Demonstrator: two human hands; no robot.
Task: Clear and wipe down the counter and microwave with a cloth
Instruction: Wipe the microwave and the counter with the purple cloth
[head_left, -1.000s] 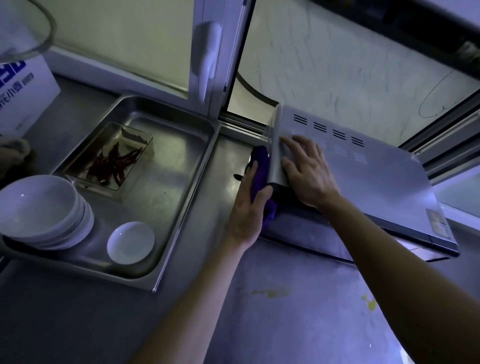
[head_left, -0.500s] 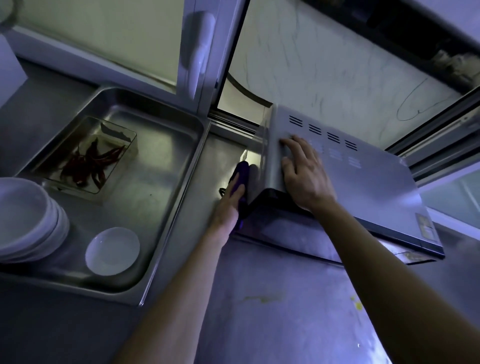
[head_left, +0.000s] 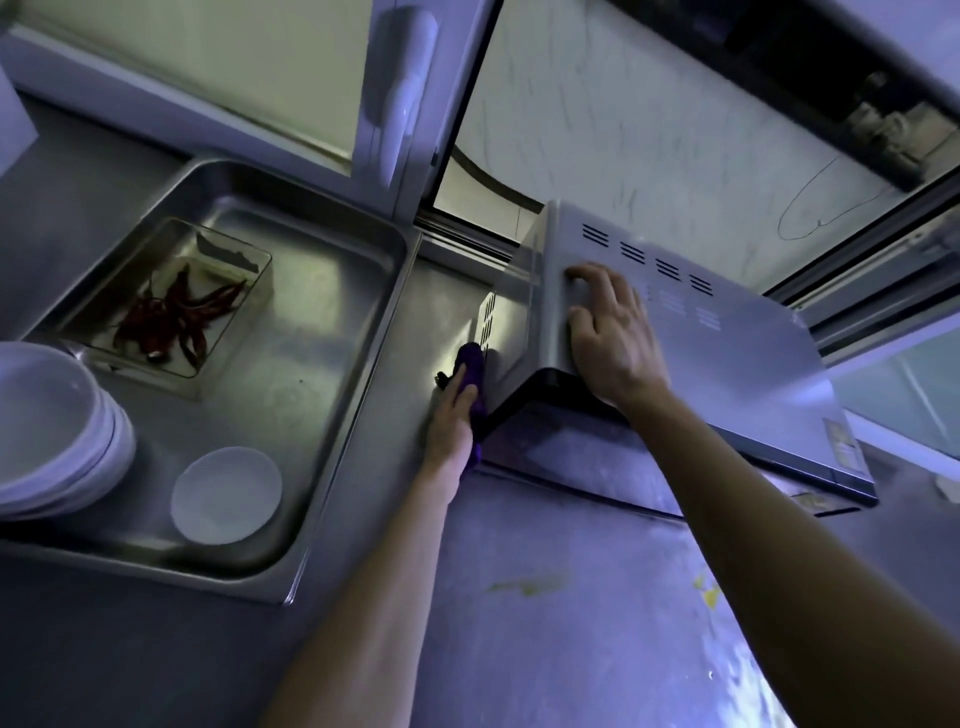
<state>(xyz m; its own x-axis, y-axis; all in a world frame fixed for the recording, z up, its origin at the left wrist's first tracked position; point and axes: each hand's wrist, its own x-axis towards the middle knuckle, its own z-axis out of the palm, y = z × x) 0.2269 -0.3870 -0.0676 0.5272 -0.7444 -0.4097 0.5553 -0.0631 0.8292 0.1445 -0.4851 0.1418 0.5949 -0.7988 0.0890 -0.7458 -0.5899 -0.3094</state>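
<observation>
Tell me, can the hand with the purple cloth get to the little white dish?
Probably yes. The left hand presses the cloth on the microwave, and only the low rim of the tray lies between it and the dish.

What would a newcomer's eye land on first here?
The silver microwave at centre right, with the right hand resting flat on its top. Beside it, the left hand presses a purple cloth against the microwave's left side. To the left, a steel tray holds dried red chillies in a clear box, a white saucer and stacked bowls.
</observation>
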